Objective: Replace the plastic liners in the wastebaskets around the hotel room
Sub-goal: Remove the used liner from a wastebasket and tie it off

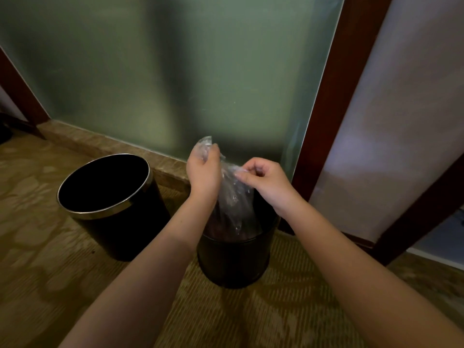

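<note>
Two black wastebaskets stand on the carpet. The left wastebasket [110, 209] has a silver rim and shows no liner inside. The right wastebasket [233, 259] holds a clear plastic liner [233, 197] that rises out of its mouth, gathered into a bunch. My left hand [203, 169] grips the top of the gathered liner above the basket. My right hand [263, 179] pinches the liner's edge just to the right, fingers curled. Both hands hover over the right basket.
A frosted green glass panel [175, 71] stands behind the baskets on a stone sill [100, 144]. A dark wooden frame [336, 96] and a pale wall [391, 121] are on the right. Patterned carpet [50, 272] covers the floor.
</note>
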`<state>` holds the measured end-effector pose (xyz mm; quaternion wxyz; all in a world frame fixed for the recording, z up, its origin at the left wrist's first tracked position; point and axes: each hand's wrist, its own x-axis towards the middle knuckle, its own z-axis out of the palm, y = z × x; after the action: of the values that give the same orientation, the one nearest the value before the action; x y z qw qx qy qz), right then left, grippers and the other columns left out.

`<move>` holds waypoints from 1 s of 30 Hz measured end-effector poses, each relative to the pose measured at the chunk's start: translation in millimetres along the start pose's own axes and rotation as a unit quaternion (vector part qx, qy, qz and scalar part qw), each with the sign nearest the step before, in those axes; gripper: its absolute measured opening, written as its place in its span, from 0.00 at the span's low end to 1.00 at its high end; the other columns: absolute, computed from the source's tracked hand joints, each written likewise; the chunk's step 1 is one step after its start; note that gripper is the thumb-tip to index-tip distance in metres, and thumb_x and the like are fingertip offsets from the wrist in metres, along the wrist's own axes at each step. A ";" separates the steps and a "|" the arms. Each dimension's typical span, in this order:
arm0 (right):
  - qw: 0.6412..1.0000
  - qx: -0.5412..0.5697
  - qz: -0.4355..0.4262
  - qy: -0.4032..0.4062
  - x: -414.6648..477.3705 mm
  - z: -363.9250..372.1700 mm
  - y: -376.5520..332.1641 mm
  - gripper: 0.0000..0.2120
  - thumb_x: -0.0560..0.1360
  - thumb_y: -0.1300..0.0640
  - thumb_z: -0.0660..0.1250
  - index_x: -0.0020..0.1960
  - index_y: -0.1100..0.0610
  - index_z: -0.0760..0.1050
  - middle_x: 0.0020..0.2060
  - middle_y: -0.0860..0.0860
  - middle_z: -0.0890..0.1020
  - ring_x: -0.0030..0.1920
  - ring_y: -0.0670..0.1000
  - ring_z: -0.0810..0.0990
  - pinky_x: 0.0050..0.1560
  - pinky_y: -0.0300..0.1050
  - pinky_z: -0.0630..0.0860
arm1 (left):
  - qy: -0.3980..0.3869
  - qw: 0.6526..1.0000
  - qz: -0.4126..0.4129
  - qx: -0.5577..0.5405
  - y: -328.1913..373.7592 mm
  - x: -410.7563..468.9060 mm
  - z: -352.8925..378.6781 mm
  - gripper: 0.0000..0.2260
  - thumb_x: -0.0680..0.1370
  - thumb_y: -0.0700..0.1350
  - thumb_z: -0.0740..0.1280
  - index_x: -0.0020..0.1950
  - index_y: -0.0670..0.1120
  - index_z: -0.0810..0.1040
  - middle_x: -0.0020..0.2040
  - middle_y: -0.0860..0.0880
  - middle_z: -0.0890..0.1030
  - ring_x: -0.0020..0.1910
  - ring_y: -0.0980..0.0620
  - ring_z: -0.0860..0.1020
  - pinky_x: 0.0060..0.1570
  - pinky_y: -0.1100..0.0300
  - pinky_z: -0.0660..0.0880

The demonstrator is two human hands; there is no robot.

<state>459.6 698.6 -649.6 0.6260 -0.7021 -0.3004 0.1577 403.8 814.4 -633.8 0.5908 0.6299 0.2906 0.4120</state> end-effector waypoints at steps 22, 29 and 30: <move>0.908 -0.415 -0.036 0.040 -1.5 12.6 41.5 0.06 0.81 0.56 0.59 0.56 0.57 0.68 0.45 0.54 0.81 0.44 0.58 0.80 0.42 0.52 0.77 | 0.011 0.990 0.044 0.134 -21.2 -10.3 -3.4 0.09 0.81 0.44 0.59 0.48 0.39 0.74 0.43 0.45 0.77 0.44 0.48 0.75 0.48 0.56 0.72; 0.943 -0.328 0.054 -0.031 3.0 5.9 56.2 0.07 0.79 0.55 0.62 0.56 0.54 0.74 0.50 0.54 0.82 0.51 0.56 0.80 0.53 0.51 0.76 | -0.128 0.991 -0.019 -0.017 -16.2 -9.3 7.9 0.17 0.83 0.47 0.56 0.35 0.45 0.67 0.25 0.49 0.68 0.25 0.51 0.69 0.30 0.56 0.73; 0.969 -0.241 0.058 0.023 5.2 4.1 50.7 0.07 0.80 0.54 0.61 0.55 0.54 0.76 0.49 0.52 0.82 0.50 0.53 0.79 0.52 0.48 0.75 | -0.145 0.989 -0.016 0.002 -18.9 -7.2 7.4 0.17 0.81 0.51 0.57 0.36 0.44 0.68 0.26 0.50 0.66 0.27 0.49 0.67 0.29 0.57 0.69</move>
<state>472.5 703.2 -698.8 0.4347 -0.8519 -0.2742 0.1006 408.9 807.1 -653.4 0.6320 0.6794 0.2126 0.3062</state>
